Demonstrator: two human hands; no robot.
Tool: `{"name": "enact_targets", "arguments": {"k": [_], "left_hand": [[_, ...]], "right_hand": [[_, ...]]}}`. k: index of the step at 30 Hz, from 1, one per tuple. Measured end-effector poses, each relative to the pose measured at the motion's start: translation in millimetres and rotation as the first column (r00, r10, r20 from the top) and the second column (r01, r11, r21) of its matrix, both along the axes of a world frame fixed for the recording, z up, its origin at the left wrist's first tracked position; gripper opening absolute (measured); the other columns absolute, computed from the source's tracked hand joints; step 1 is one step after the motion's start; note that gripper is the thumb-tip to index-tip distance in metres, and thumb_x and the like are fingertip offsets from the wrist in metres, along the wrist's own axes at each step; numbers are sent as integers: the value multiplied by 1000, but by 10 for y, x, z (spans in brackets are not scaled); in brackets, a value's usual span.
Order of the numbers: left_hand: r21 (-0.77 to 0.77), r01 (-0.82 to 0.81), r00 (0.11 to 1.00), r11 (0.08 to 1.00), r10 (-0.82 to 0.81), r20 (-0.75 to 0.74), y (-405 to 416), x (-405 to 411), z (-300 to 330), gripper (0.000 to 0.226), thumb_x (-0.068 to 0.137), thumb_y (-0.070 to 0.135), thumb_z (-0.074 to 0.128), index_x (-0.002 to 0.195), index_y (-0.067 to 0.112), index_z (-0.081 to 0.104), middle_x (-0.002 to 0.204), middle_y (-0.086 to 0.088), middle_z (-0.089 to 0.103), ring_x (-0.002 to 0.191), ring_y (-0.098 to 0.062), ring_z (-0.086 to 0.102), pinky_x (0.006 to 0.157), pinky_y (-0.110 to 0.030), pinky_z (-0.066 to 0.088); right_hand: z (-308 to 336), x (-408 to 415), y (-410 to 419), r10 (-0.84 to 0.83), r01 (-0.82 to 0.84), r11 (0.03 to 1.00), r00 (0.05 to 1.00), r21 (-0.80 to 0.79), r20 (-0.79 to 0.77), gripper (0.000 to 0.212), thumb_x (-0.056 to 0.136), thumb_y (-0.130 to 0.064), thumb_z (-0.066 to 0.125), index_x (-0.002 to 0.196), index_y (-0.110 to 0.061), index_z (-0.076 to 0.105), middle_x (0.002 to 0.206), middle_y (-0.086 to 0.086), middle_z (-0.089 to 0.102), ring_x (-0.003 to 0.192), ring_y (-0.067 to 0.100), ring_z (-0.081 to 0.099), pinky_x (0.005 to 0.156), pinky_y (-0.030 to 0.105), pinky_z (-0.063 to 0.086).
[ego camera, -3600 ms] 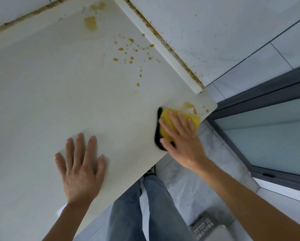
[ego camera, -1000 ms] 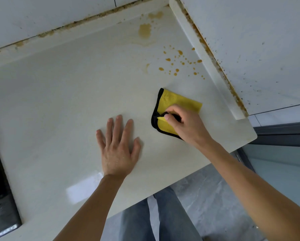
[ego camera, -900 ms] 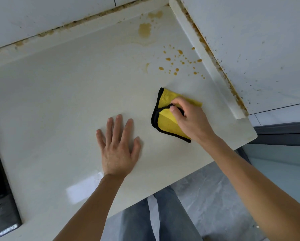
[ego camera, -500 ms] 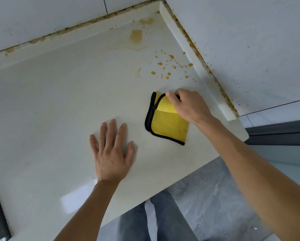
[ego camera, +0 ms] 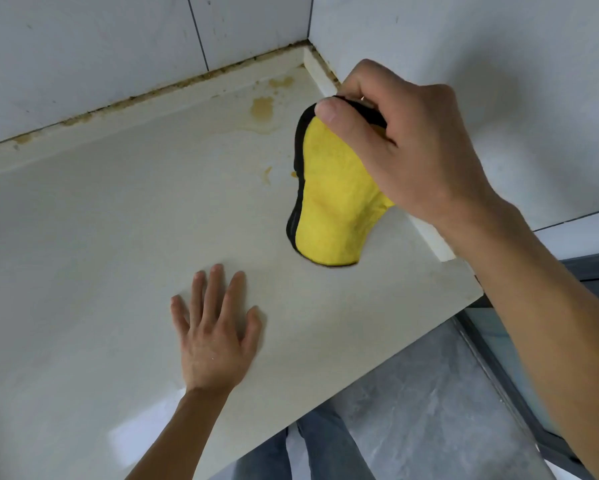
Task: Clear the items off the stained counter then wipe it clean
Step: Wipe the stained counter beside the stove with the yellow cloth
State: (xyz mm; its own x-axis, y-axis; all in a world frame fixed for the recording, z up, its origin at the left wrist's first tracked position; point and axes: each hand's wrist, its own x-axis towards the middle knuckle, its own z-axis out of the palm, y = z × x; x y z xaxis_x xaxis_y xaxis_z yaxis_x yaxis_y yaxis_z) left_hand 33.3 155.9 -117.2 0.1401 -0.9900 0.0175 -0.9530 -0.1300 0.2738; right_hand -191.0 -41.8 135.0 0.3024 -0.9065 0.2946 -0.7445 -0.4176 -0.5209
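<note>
My right hand (ego camera: 409,143) pinches the top edge of a yellow cloth with black trim (ego camera: 329,202) and holds it lifted, so it hangs with its lower end just at the cream counter (ego camera: 100,237). Brown stains (ego camera: 261,109) sit in the far corner of the counter, with a smaller smear (ego camera: 267,173) left of the cloth. The hanging cloth and my hand hide the counter behind them. My left hand (ego camera: 215,334) rests flat on the counter near its front edge, fingers spread.
White tiled walls (ego camera: 83,46) meet at the corner behind the stains, with dirty brown grout along the raised backsplash (ego camera: 135,109). The counter ends at right near a side lip (ego camera: 433,237). Grey floor (ego camera: 429,410), my jeans and a dark door frame lie below.
My right hand has picked the cloth up off the counter by its far edge; half a second ago it lay flat. The view has tilted up toward the corner. My left hand stays put.
</note>
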Motion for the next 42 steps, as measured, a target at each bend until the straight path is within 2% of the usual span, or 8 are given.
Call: {"name": "enact_targets", "arguments": {"k": [6,13,16,22,30,35,38,42], "left_hand": [[-7,-1,1000,1000,1,16,5,4,-38,63,103,56,39,160,28,41,175,-4,26,165,-31,15,130,-62,6],[-57,-5,1000,998,5,2,6,-5,-19,64,100,51,48,158,24,46,172,-7,33,163,-34,23,127,-66,12],[-57,-5,1000,998,5,0,0,-16,5,62,101,50,48,157,23,47,172,-7,33,164,-33,21,127,-66,13],[-47,-17,1000,999,17,-12,-1,-32,38,62,102,52,45,158,24,48,172,-7,34,164,-33,22,128,-65,12],[-38,-12,1000,999,11,-15,-4,-31,47,62,103,51,45,159,24,47,174,-7,32,165,-32,19,129,-67,10],[-52,-7,1000,999,7,-6,-3,-45,24,62,102,50,48,158,23,49,173,-7,33,164,-33,22,128,-66,10],[-47,0,1000,999,1,10,4,-15,-10,63,103,53,45,159,25,46,174,-5,31,165,-31,19,129,-64,7],[-47,0,1000,999,1,14,-6,-11,-20,63,102,55,44,158,26,45,173,-4,30,164,-31,19,129,-62,6]], "right_hand": [[139,158,559,126,-149,965,985,-218,-114,47,105,-55,52,94,-12,69,67,-6,62,52,19,53,47,30,39],[-1204,142,1350,362,-339,932,857,128,-367,41,101,-57,56,86,-21,69,62,-7,62,48,12,54,41,27,36],[-1567,82,1606,477,-404,870,833,281,-281,41,105,-57,48,95,-21,65,68,-8,66,50,12,55,43,31,45],[-1550,89,1074,259,-191,944,934,270,-244,42,99,-65,42,92,-27,60,71,-6,64,61,19,62,48,33,39],[-1865,181,120,104,1,964,919,268,-379,36,106,-52,45,117,-22,61,103,-2,69,94,26,66,76,41,53],[-2089,193,408,-24,61,995,908,75,-417,47,102,-44,56,140,-15,58,146,9,54,136,31,50,113,48,38],[-2255,225,859,22,42,986,925,159,-379,56,107,-41,44,156,-14,44,169,11,30,158,29,24,126,53,21],[-2431,-74,1328,-6,113,972,889,208,-458,59,110,-47,31,166,-29,22,176,1,6,163,26,1,130,52,9]]}}
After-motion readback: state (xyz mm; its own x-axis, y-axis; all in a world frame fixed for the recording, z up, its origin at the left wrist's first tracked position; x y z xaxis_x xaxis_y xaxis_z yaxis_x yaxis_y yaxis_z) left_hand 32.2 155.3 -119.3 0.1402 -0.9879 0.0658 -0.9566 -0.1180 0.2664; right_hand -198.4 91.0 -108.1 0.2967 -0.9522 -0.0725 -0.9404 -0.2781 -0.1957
